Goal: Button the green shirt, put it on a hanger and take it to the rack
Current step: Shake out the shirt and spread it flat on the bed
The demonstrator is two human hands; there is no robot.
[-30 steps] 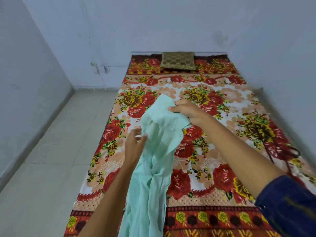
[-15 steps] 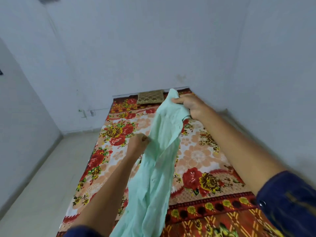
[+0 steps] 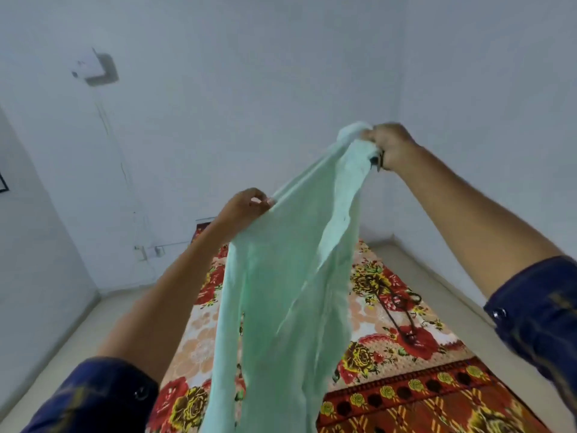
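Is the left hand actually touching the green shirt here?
Touching. The head view shows the left hand pinching the upper edge of the green shirt, fingertips closed on the cloth, while the right hand grips its top.

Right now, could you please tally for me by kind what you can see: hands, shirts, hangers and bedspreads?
Hands: 2, left hand and right hand, each gripping the shirt
Shirts: 1, green shirt
Hangers: 1, dark hanger lying on the bedspread
Bedspreads: 1, floral bedspread
Total: 5
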